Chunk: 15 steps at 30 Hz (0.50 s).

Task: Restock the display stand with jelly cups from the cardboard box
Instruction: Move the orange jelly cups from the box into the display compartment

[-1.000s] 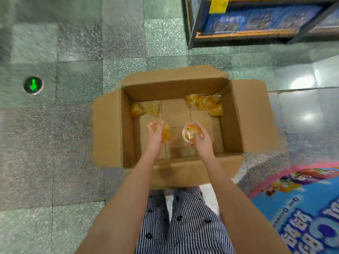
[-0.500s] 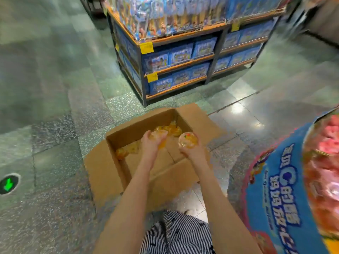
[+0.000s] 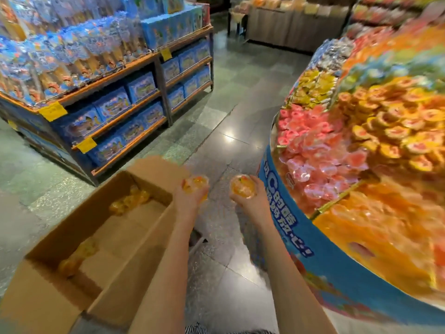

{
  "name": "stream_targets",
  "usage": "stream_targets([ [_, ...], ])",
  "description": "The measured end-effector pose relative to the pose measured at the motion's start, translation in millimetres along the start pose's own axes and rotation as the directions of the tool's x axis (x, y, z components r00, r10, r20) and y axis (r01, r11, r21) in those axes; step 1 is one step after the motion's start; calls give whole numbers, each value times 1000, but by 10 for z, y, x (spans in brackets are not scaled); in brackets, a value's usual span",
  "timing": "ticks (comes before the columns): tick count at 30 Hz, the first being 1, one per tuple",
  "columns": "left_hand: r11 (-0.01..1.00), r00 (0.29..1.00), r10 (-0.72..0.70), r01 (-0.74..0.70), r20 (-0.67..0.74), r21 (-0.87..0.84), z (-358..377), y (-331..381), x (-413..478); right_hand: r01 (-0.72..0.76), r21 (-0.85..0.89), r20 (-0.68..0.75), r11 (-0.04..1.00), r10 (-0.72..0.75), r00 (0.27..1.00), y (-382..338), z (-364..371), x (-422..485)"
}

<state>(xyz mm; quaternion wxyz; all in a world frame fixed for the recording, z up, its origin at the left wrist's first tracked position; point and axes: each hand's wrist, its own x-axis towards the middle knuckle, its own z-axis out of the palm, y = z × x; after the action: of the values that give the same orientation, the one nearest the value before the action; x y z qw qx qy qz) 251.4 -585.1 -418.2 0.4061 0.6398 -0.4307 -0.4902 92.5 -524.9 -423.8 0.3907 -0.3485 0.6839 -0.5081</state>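
two big fixtures fill the room: a round stand (image 3: 337,273) on the right, its blue wall printed with white characters and its top heaped in sections with pink and orange sweets (image 3: 385,131), and long shelves (image 3: 115,92) on the left, loaded with blue packs (image 3: 142,86). tiled floor (image 3: 216,116) runs between them. low on the left sits an open box (image 3: 144,249), flaps out, near the stand with a strip of floor between. a few orange cups (image 3: 130,201) lie in its far corner and a few more (image 3: 77,259) against its near left wall. both hands reach forward over that strip. the left hand (image 3: 190,198) is above the box's far right corner, fingers curled round an orange cup (image 3: 197,183); the blur keeps me from telling whether it holds one or two. the right hand (image 3: 252,201), close to the stand's blue wall, holds a second cup (image 3: 242,189) from below, fingers wrapped round its side, clear lid facing up.
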Motion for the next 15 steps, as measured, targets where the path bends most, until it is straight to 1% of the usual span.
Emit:
stream_targets([
  [2,1000,998,24,-24,57,-13,448,62,-216,-2,1,-59,1000,2,998,61,-525,-35],
  [4,999,993,38,-37,114,-13,910,123,-497,-13,-4,-85,1000,13,996,127,-1059,-67],
  [8,995,976,92,-97,198,19,1815,174,-1035,-50,-59,-175,997,39,984,291,-2017,-71],
  [11,996,958,80,-89,275,19,2401,152,-1329,-88,-71,-252,994,67,965,423,-2636,-111],
  [15,987,914,102,-143,393,76,3035,102,-1629,-142,-45,-350,989,118,929,619,-3315,-200],
])
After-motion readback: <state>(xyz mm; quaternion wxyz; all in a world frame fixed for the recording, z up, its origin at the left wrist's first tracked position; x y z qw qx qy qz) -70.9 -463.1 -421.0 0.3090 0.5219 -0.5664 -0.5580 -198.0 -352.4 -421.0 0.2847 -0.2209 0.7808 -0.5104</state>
